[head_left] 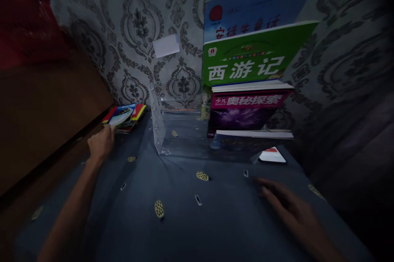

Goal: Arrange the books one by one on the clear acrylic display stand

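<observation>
At the far left of the table, my left hand is closed with its fingers at the near edge of a thin booklet. The booklet lies at the top of a small pile of colourful books, its front edge curving. My right hand hovers over the cloth at the right, a little blurred, fingers stretched out and holding nothing. In the middle stands a clear acrylic book rack. Its right side carries a green book, a blue book behind it and a purple book in front.
A phone lies beside the rack's right front corner. The dark cloth has a pineapple print. A brown box or cabinet flanks the left, with a red bag above. A white card is on the patterned wall.
</observation>
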{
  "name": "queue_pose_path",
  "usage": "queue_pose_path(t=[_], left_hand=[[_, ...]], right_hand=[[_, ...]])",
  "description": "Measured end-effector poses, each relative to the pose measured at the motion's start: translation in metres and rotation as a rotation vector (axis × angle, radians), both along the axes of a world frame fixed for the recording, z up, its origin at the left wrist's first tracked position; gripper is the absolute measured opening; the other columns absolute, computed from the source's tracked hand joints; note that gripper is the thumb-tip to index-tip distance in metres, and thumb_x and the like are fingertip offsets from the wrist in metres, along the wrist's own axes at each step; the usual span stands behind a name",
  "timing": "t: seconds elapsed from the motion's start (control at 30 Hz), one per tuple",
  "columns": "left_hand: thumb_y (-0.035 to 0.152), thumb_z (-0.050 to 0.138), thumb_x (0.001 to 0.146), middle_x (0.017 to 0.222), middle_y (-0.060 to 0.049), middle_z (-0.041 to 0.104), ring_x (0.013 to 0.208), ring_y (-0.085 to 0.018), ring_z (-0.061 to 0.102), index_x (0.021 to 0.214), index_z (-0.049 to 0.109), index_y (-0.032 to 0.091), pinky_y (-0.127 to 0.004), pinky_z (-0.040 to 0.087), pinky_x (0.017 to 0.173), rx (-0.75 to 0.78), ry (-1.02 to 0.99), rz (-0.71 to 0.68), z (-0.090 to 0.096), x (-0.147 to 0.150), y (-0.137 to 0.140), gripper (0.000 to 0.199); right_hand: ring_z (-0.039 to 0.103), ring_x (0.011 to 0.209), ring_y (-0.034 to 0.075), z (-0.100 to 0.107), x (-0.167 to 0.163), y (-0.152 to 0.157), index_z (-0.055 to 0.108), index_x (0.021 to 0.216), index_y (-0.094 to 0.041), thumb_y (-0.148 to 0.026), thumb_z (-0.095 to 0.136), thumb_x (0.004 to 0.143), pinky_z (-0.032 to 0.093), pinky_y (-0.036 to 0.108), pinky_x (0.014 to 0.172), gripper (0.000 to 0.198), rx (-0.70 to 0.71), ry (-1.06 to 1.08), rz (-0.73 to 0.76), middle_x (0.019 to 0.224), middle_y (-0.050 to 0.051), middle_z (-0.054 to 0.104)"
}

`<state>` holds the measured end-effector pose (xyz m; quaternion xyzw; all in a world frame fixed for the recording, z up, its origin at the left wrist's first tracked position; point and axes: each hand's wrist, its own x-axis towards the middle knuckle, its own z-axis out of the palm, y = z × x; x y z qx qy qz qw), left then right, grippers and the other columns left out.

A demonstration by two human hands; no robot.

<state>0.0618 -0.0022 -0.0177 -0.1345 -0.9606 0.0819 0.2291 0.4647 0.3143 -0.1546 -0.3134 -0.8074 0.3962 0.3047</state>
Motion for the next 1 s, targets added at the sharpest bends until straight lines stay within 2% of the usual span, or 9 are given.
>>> queue_pose_path(t=[0.17,0.33,0.53,0.73,0.8,0.87,0.93,1.0], left_hand=[[0.038,0.027,0.106,0.108,-0.019,0.075,0.093,-0.035,0.073,0.114,0.063,0.016,-0.035,0.05,0.065,-0.128,-0.143,-0.054,-0.019,0.06,-0.006,0.043],[0.031,0.028,0.106,0.106,-0.017,0.076,0.093,-0.033,0.074,0.119,0.063,0.018,-0.037,0.053,0.067,-0.235,-0.359,-0.155,-0.044,0.12,-0.006,0.039],[0.026,0.035,0.104,0.096,-0.018,0.076,0.091,-0.032,0.075,0.108,0.069,0.019,-0.039,0.057,0.073,-0.27,-0.492,-0.403,-0.058,0.18,0.009,0.035],[0.036,0.043,0.103,0.087,-0.015,0.074,0.083,-0.029,0.074,0.102,0.07,0.022,-0.035,0.055,0.066,-0.202,-0.542,-0.743,-0.078,0.235,0.036,0.031],[0.04,0.051,0.101,0.089,-0.014,0.074,0.088,-0.03,0.072,0.101,0.069,0.023,-0.035,0.055,0.068,-0.169,-0.588,-0.826,-0.082,0.242,0.043,0.026],[0.04,0.056,0.098,0.094,-0.013,0.074,0.096,-0.03,0.071,0.102,0.068,0.023,-0.038,0.056,0.076,-0.144,-0.632,-0.838,-0.08,0.236,0.046,0.021],[0.035,0.055,0.099,0.108,-0.013,0.074,0.107,-0.03,0.069,0.106,0.068,0.023,-0.039,0.054,0.088,-0.131,-0.623,-0.785,-0.077,0.217,0.045,0.019],[0.029,0.053,0.099,0.129,-0.014,0.068,0.122,-0.031,0.063,0.115,0.066,0.022,-0.044,0.048,0.102,-0.13,-0.528,-0.674,-0.075,0.191,0.041,0.022]], right_hand=[[0.074,0.075,0.027,-0.001,-0.001,0.001,0.074,0.097,-0.027,-0.064,0.061,0.08,0.063,0.041,0.069,0.042,0.005,0.012,0.03,0.086,0.006,0.078],[0.075,0.081,0.028,0.001,0.001,-0.001,0.075,0.099,-0.027,-0.063,0.059,0.082,0.063,0.04,0.068,0.043,0.003,0.002,0.051,0.092,0.007,0.079],[0.073,0.074,0.028,-0.001,0.0,0.0,0.075,0.099,-0.027,-0.064,0.059,0.081,0.062,0.042,0.067,0.044,0.03,-0.017,0.052,0.085,0.006,0.078],[0.073,0.079,0.027,0.002,0.0,-0.002,0.076,0.097,-0.026,-0.061,0.054,0.087,0.061,0.041,0.069,0.043,0.097,-0.037,0.11,0.091,0.008,0.076],[0.072,0.081,0.027,0.003,0.0,-0.005,0.076,0.095,-0.026,-0.06,0.053,0.089,0.061,0.043,0.074,0.042,0.12,-0.037,0.116,0.091,0.008,0.076],[0.072,0.083,0.027,0.003,-0.001,-0.008,0.076,0.094,-0.025,-0.057,0.052,0.091,0.062,0.043,0.078,0.04,0.138,-0.03,0.123,0.09,0.008,0.075],[0.073,0.083,0.026,0.002,0.0,-0.012,0.076,0.092,-0.025,-0.053,0.051,0.093,0.062,0.043,0.079,0.038,0.155,-0.011,0.137,0.09,0.008,0.075],[0.073,0.088,0.026,0.002,0.0,-0.015,0.076,0.095,-0.024,-0.047,0.05,0.095,0.062,0.042,0.082,0.035,0.172,0.009,0.177,0.095,0.009,0.076]])
